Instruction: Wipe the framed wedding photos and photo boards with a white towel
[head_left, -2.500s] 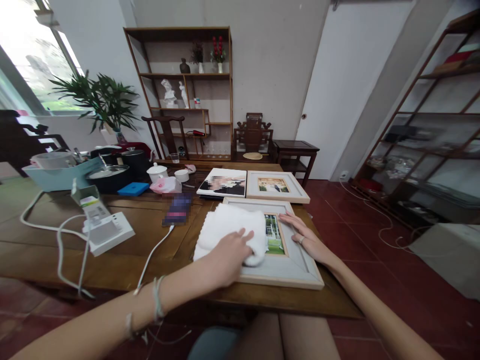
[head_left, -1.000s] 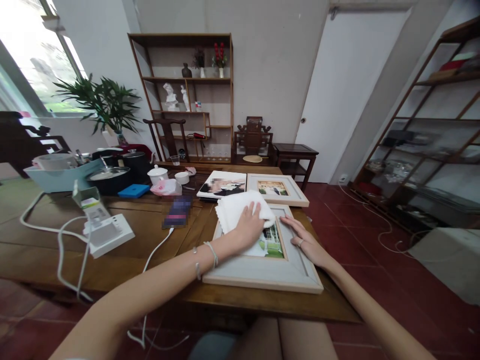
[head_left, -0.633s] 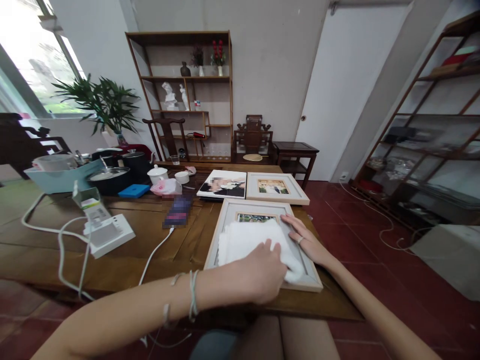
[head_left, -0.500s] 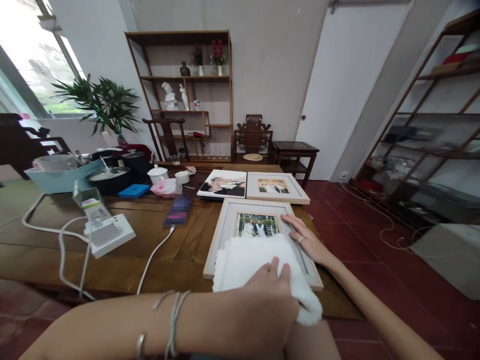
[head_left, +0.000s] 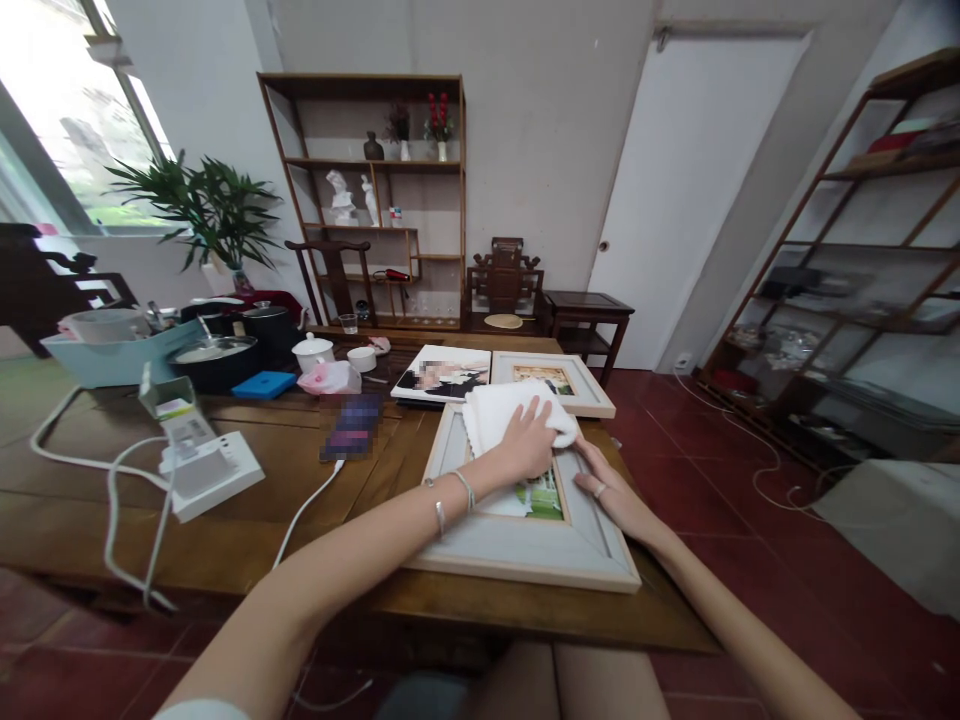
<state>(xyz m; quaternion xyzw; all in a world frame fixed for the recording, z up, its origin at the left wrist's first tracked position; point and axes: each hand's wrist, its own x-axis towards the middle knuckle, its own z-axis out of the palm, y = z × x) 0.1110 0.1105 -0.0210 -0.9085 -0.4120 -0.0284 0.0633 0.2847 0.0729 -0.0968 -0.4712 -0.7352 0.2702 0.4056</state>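
Note:
On the wooden table lies a light-wood picture frame (head_left: 525,555) with a pale mat and a photo, partly covered by my forearm and a cloth. My left hand (head_left: 529,440) presses a folded white cloth (head_left: 499,410) onto the far part of this frame, fingers bent over the fabric. At the frame's right side, my right hand (head_left: 611,495) holds the border, its fingers reaching over onto the face and a ring on one finger. Beyond it lie a second picture frame (head_left: 592,398) and a white-edged photo panel (head_left: 441,375), side by side.
Left of the frame are a phone (head_left: 351,428) on a white cable, a white box (head_left: 214,475), a blue box (head_left: 264,384), a lidded white cup (head_left: 312,352), a dark pan (head_left: 214,360) and a light-blue bin (head_left: 97,360). The table's right edge (head_left: 675,610) drops to red floor tiles.
My left hand has slid the cloth away from me, from the frame's near part to its far part, baring the near border. My right hand stays at the right side.

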